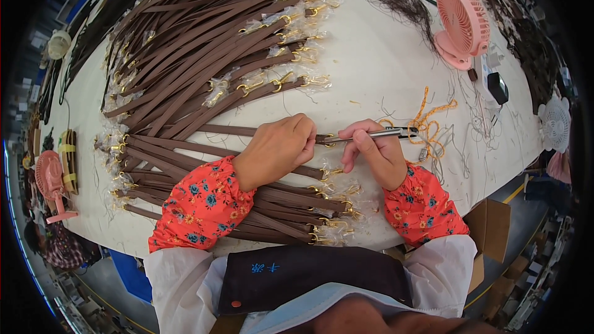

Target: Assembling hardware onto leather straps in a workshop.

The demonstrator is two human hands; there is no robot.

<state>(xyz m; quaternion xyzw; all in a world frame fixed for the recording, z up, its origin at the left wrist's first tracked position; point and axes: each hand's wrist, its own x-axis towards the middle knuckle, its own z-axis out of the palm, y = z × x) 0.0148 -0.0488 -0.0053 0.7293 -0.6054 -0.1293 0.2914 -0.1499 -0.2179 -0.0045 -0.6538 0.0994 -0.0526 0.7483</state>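
My left hand (278, 148) is closed on the end of a brown strap (229, 130), beside its gold-coloured clasp (329, 140). Between the thumb and fingers of my right hand (377, 153) is a slim silver metal tool (387, 133), perhaps tweezers. Its thin end points left and reaches the strap end by my left fingers; the exact contact is too small to tell. More brown straps (297, 213) with gold clasps in clear plastic wrap lie under and in front of my left forearm. A large pile of similar straps (198, 43) spreads beyond it.
A pink fan (461, 21) stands at the far right, another pink fan (51, 179) at the left edge. Orange cord (433, 111) and loose threads lie right of my right hand. Dark thread (396, 0) lies at the back. A cardboard box (489, 229) sits beyond the table's right edge.
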